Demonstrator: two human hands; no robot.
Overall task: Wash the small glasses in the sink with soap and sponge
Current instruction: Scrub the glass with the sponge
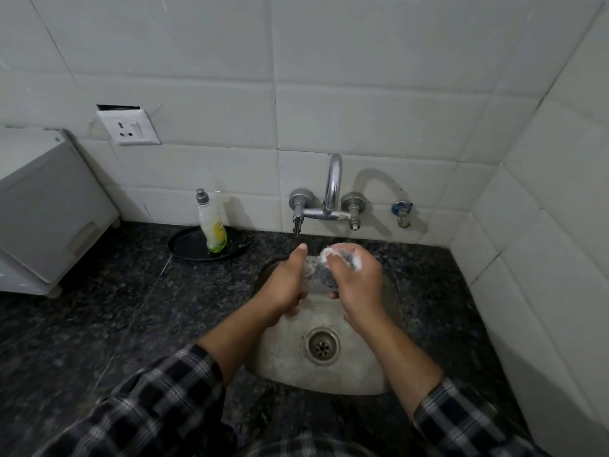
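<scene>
Over the far half of the steel sink, my left hand grips a small clear glass, thumb pointing up along its side. My right hand holds a dark, foamy sponge pressed against the glass, with white suds on the fingertips. The glass is mostly hidden between hands and sponge. The drain lies below the hands.
A chrome wall tap stands just behind the hands, no water seen running. A dish soap bottle stands on a black plate at the left on the dark granite counter. A white appliance sits far left.
</scene>
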